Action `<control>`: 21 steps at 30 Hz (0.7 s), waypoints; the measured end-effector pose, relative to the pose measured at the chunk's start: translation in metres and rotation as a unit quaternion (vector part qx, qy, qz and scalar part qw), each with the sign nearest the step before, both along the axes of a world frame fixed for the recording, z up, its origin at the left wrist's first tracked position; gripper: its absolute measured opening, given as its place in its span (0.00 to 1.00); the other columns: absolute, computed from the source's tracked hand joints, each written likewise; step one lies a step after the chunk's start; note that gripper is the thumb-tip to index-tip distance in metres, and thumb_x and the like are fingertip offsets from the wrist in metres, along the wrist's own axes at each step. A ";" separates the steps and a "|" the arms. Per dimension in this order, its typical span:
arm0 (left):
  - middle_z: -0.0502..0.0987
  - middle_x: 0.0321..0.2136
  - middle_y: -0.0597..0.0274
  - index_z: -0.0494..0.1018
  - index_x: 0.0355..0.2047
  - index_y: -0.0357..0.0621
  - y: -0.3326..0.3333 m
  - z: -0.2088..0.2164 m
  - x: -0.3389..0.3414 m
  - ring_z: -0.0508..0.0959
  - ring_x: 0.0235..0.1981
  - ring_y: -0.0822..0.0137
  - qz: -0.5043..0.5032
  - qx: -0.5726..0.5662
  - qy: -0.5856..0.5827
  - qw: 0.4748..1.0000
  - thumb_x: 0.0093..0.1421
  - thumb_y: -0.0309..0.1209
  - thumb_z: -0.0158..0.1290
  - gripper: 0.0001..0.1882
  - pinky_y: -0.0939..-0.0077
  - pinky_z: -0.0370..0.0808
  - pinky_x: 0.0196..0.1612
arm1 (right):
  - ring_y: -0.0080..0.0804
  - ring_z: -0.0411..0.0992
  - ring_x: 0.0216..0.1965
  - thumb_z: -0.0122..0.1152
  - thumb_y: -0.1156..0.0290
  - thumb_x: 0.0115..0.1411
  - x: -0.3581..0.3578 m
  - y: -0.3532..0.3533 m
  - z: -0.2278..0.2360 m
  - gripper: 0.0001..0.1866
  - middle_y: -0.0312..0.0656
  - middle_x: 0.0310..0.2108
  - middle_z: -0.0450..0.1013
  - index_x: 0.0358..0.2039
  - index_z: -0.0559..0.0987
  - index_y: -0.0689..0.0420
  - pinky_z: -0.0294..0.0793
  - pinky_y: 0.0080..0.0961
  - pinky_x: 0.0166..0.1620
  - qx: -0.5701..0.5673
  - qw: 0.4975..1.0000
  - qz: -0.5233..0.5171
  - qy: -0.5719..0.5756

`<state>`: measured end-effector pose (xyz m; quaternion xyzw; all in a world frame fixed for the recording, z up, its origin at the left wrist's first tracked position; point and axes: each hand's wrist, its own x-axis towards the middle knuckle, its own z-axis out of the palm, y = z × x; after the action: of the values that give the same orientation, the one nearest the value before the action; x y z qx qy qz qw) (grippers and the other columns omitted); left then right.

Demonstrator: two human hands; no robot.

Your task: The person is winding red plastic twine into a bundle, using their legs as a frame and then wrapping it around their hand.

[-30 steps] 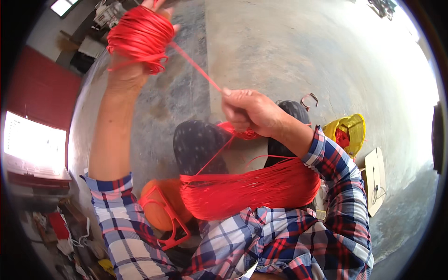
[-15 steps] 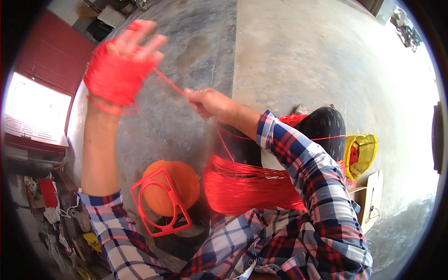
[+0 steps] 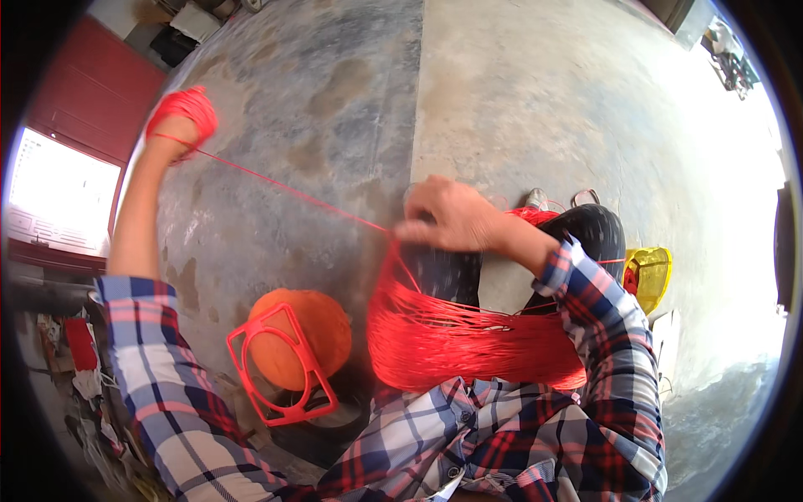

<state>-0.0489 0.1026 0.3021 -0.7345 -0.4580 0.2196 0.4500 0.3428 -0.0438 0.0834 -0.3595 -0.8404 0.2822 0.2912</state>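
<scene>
Many turns of red cord [image 3: 199,109] wrap my left hand [image 3: 181,125], which is raised at the far left. Its fingers are hidden and smeared by motion. From that wrist a single taut strand [image 3: 288,189] runs down to the thumb of my right hand [image 3: 447,214]. There it bends toward a large red skein [image 3: 468,347] stretched across my lap around my knees. My right hand is blurred, its fingers curled, and it seems to pinch the strand at the thumb tip.
An orange round seat or lid [image 3: 314,339] with a red square frame [image 3: 242,356] leaning on it stands to my left. A yellow mesh basket [image 3: 655,280] holding red stuff is at my right. Cluttered goods [image 3: 88,376] lie lower left, near a red door [image 3: 92,88].
My left hand has swung left and turned, its fingers no longer showing. My right hand has moved right and down, away from it, and the strand between them is longer.
</scene>
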 end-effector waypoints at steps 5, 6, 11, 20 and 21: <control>0.75 0.27 0.49 0.72 0.28 0.40 0.006 0.074 -0.021 0.76 0.34 0.58 0.147 0.042 -0.048 0.987 0.57 0.26 0.38 0.11 0.70 0.73 0.48 | 0.44 0.74 0.36 0.64 0.60 0.53 -0.002 -0.034 -0.004 0.14 0.42 0.27 0.75 0.25 0.75 0.59 0.72 0.40 0.38 0.221 0.974 0.046 0.011; 0.73 0.26 0.50 0.71 0.28 0.40 0.004 0.064 -0.026 0.76 0.34 0.60 0.100 0.040 -0.213 0.971 0.58 0.26 0.38 0.10 0.72 0.71 0.52 | 0.44 0.74 0.36 0.64 0.60 0.53 -0.006 -0.039 0.000 0.14 0.42 0.27 0.75 0.25 0.75 0.59 0.72 0.40 0.38 0.220 0.974 0.047 0.012; 0.69 0.30 0.66 0.68 0.54 0.40 0.011 0.032 -0.042 0.69 0.31 0.75 0.098 0.026 -0.507 0.856 0.68 0.33 0.37 0.19 0.80 0.69 0.39 | 0.36 0.74 0.41 0.61 0.74 0.57 -0.029 -0.068 0.055 0.04 0.42 0.40 0.75 0.32 0.75 0.57 0.72 0.30 0.37 -0.055 0.959 0.154 0.233; 0.72 0.47 0.58 0.61 0.59 0.34 0.009 0.030 -0.027 0.68 0.53 0.72 0.167 -0.053 -0.419 0.891 0.63 0.24 0.38 0.23 0.80 0.60 0.60 | 0.26 0.68 0.51 0.54 0.75 0.64 -0.003 -0.049 0.088 0.04 0.42 0.53 0.68 0.40 0.73 0.55 0.70 0.24 0.48 -0.176 0.803 0.122 0.556; 0.72 0.47 0.58 0.61 0.59 0.34 0.013 0.029 -0.021 0.68 0.53 0.72 0.165 -0.055 -0.422 0.890 0.63 0.24 0.38 0.23 0.80 0.60 0.60 | 0.26 0.68 0.50 0.54 0.75 0.64 -0.002 -0.046 0.089 0.05 0.41 0.52 0.69 0.40 0.73 0.55 0.70 0.24 0.47 -0.068 0.833 0.117 0.536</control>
<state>-0.0703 0.1153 0.3310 -0.6949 -0.7070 -0.0151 0.1307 0.3403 -0.0896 0.1728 -0.0698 -0.5670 0.5189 0.6359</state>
